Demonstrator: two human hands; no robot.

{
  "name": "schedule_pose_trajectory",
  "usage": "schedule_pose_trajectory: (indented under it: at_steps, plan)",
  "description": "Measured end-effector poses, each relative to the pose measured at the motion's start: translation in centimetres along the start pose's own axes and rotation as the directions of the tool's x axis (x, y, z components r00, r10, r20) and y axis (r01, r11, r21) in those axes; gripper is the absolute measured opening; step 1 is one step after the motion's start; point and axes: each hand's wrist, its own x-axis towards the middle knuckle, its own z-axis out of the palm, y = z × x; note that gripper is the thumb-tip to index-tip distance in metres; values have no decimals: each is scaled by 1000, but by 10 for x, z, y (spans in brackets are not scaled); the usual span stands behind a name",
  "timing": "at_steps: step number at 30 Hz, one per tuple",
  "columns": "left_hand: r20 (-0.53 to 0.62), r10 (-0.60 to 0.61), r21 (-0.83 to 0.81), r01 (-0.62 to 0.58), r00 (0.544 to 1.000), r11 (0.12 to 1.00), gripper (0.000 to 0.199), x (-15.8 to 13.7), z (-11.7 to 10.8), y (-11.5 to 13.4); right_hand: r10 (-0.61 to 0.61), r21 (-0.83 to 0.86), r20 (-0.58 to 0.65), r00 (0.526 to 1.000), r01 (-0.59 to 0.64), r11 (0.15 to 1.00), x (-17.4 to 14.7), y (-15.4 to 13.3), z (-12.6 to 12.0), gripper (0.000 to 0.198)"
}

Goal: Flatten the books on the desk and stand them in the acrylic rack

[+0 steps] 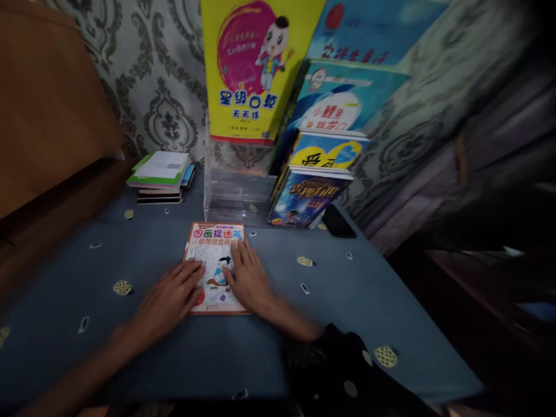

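A children's picture book [219, 281] with a red-brown border and colourful Chinese characters lies face up on the blue tablecloth. My left hand [171, 298] rests on its left edge, fingers stretched over the cover. On the right edge lies my right hand [251, 275], flat, with the thumb apart from the fingers. Both hands touch the book without gripping it. Between them shows a drawn figure in blue clothes. Just behind the book stands a clear plastic book rack [237, 202].
The rack holds a yellow workbook [243, 110], a teal book [332, 95] and a dark blue book [306, 194], among others. A stack of books [163, 174] sits at the back left. A black phone-like object [339, 221] lies right of the rack. Patterned wall covering rises behind.
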Motion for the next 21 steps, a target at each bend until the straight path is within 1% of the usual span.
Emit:
schedule_pose_trajectory:
  at_steps: [2, 3, 5, 7, 9, 11, 12, 13, 15, 16, 17, 18, 19, 21]
  plan:
    - [8, -8, -26, 8, 1000, 1000, 44, 15, 12, -15, 16, -8, 23, 1000, -16, 1000, -4, -4, -4, 64]
    - [12, -31, -43, 31, 999, 999, 45, 23, 17, -21, 22, -7, 30, 999, -22, 1000, -5, -5, -6, 64]
    - [-1, -123, -89, 122, 992, 988, 48, 37, 26, -31, 28, 7, 35, 999, -29, 1000, -6, -6, -10, 65]
    - [-37, -237, -180, 227, 971, 957, 51, 48, 31, -35, 28, 31, 36, 999, -29, 999, -7, -6, -12, 66]
    - [-80, -341, -333, 298, 937, 895, 55, 54, 33, -36, 23, 59, 38, 999, -25, 998, -8, -5, -13, 67]
    - [-83, -446, -514, 346, 891, 785, 61, 58, 31, -35, 14, 87, 34, 999, -17, 996, -9, -3, -14, 67]
    - [-59, -511, -603, 377, 858, 703, 63, 59, 28, -34, 11, 101, 31, 999, -14, 995, -10, -2, -14, 67]
    - [-9, -576, -684, 415, 817, 600, 64, 60, 25, -32, 10, 113, 28, 1000, -13, 993, -10, -2, -14, 67]
    - [112, -701, -807, 476, 704, 349, 58, 64, 16, -26, 13, 135, 27, 1000, -16, 991, -12, -1, -14, 66]
    - [167, -749, -844, 486, 641, 227, 52, 66, 10, -22, 17, 146, 29, 999, -21, 989, -12, -1, -15, 66]
    - [207, -789, -867, 482, 578, 125, 44, 68, 4, -17, 21, 157, 29, 999, -26, 987, -13, -1, -15, 66]
    - [237, -816, -880, 472, 527, 49, 38, 70, -2, -13, 25, 169, 30, 999, -29, 985, -13, -1, -16, 66]
    - [256, -835, -887, 462, 486, -3, 34, 73, -7, -7, 29, 182, 31, 999, -34, 983, -13, -2, -17, 67]
    - [282, -860, -892, 447, 426, -71, 29, 75, -16, 3, 39, 209, 31, 999, -44, 977, -13, -3, -18, 68]
